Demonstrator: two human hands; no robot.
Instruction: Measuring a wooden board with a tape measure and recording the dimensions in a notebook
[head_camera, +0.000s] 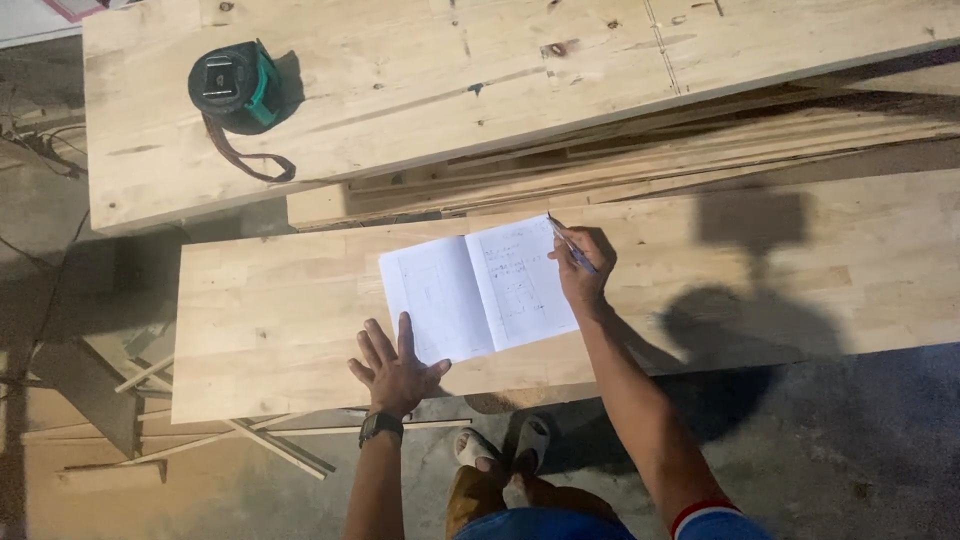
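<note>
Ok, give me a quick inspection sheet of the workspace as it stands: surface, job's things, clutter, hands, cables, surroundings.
Surface: pale wooden board, near one of two; second board behind it.
Job's things: open notebook lying flat on the near board; pen over its right page.
Clutter: tape measure with strap on the far board; wood offcuts on the floor.
Hands: left hand flat at the notebook's lower edge, wristwatch on; right hand holds the pen.
Cables: thin wires at far left.
Surroundings: concrete floor, stacked planks between boards.

Open notebook (478, 290) under both hands
</note>
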